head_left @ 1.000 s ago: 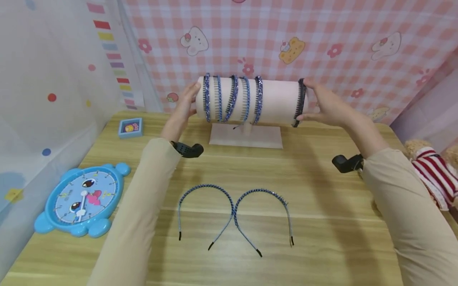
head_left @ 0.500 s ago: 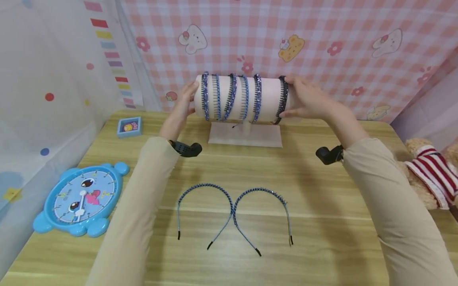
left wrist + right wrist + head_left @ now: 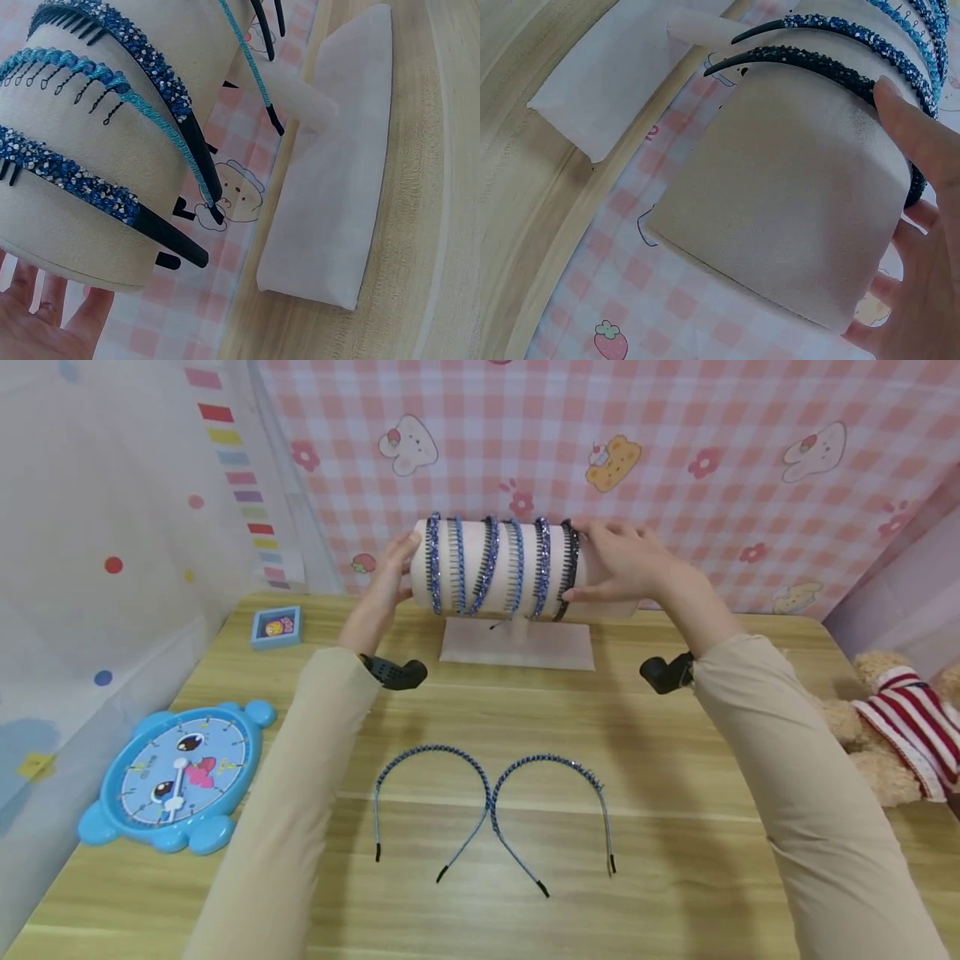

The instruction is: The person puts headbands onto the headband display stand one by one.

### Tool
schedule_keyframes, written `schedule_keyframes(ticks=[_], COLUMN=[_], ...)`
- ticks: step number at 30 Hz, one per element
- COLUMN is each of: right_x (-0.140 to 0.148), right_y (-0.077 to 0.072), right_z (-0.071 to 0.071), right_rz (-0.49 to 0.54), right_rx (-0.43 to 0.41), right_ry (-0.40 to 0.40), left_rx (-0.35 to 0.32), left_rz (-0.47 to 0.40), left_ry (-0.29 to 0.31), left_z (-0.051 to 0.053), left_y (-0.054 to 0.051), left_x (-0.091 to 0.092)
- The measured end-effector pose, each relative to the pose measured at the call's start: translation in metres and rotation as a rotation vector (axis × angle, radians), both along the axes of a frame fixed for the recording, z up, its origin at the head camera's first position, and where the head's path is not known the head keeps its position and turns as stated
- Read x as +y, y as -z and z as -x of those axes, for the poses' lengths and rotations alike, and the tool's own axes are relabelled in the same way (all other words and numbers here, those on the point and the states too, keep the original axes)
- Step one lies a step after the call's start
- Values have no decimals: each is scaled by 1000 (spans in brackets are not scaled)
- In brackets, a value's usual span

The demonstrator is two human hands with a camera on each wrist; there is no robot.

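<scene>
A padded white headband stand [image 3: 592, 572] carries several headbands around its horizontal roll. My left hand [image 3: 388, 575] holds the roll's left end; in the left wrist view its fingers [image 3: 84, 321] reach behind the rim. My right hand [image 3: 630, 564] grips a black glittery headband [image 3: 572, 568] on the roll, thumb in front and fingers behind, partly hidden. In the right wrist view the thumb [image 3: 904, 120] presses the black headband's edge [image 3: 810, 62]. Just left of it sits a blue glittery headband [image 3: 542, 568], close beside it.
Two thin blue headbands, a left one [image 3: 431, 748] and a right one [image 3: 551, 758], lie touching on the wooden table [image 3: 675, 860]. A blue toy clock [image 3: 183, 768] and small blue frame [image 3: 276, 627] are at left. A striped-shirted teddy bear [image 3: 900, 727] is at right.
My right hand has slid the black headband leftward along the roll, from its right end to beside the blue glittery headband. The left hand has stayed at the roll's left end.
</scene>
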State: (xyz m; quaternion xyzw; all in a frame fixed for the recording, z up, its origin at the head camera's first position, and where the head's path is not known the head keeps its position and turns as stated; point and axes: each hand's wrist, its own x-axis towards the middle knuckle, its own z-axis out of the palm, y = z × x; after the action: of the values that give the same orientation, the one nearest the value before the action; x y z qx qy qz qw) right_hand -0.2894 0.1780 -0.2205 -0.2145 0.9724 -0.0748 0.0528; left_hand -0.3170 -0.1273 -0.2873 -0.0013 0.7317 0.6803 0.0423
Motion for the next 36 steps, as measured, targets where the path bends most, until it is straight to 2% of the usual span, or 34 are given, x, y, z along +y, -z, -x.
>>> schedule_keyframes(ticks=[11, 13, 16, 18, 19, 23, 25, 26, 27, 28, 30, 32, 34, 36], right_x=[-1, 1, 7, 11, 13, 11, 6, 3, 0, -2, -5, -7, -7, -8], right_y=[5, 7, 13, 16, 19, 39, 52, 59, 65, 71, 84, 97, 111, 124], right_z=[-3, -3, -6, -11, -14, -31, -39, -43, -47, -51, -59, -65, -70, -75], right_rz=[-57, -24, 106, 215, 267, 422, 488, 512, 539, 556, 556, 502, 412, 327], right_rx=[42, 51, 83, 142, 199, 464, 535, 519, 466, 387, 164, -84, -295, -429], right_ry=[-43, -36, -13, -6, -22, -176, -259, -290, -308, -318, -315, -298, -296, -333], left_rx=[8, 1, -10, -13, -9, 6, 16, 18, 23, 26, 22, 16, 10, 11], left_rz=[-12, -8, -8, -9, -10, -2, 6, 8, 10, 8, 3, -5, -6, 1], left_ry=[7, 12, 15, 18, 18, 19, 20, 19, 20, 20, 20, 17, 15, 14], left_z=[0, 0, 1, 1, 1, 2, 2, 2, 2, 2, 1, 1, 1, 0], left_y=[1, 1, 2, 2, 2, -1, -2, -3, -3, -3, -3, -2, 0, 1], left_x=[-1, -2, -3, -3, -2, -2, -2, -2, -2, -2, -2, -2, -1, -1])
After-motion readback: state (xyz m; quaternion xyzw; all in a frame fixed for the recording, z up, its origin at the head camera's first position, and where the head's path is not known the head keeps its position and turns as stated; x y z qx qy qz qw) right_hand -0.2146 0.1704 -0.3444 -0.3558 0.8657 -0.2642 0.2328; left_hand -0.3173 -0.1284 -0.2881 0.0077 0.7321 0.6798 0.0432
